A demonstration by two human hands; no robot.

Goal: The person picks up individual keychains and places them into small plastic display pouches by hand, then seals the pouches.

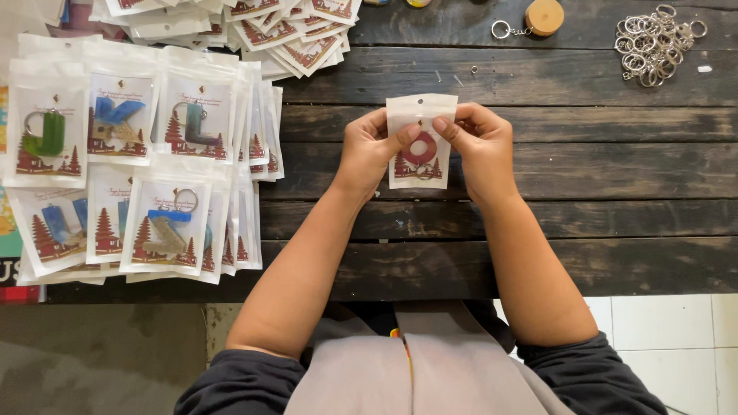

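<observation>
the small clear packet [420,142] with a red ring-shaped keychain [421,147] sealed inside is judged to be light and thin; its plastic film looks soft and a little slippery, while the printed card backing gives it some stiffness; the resin-like ring inside is judged hard and not easily harmed, though the film could crease if squeezed; the white top strip with its hang hole is the flattest and firmest part, and it is there, at the two upper corners, that hold is best taken.

the packet is held upright above the dark wooden desk [584,169], between the two hands and touching both; the left hand [369,150] is closed on the upper left edge, thumb laid across the front just beside the ring; the right hand [480,146] is closed on the upper right corner, thumb on the top strip, fingers behind; the lower half of the packet hangs free of both hands.

well to the left, finished packets [146,161] with letter-shaped keychains are laid in overlapping rows on the desk; further packets [292,34] are fanned at the top edge; a heap of metal key rings [653,42] lies at the far right, and a round wooden keychain [538,19] is near it.
</observation>
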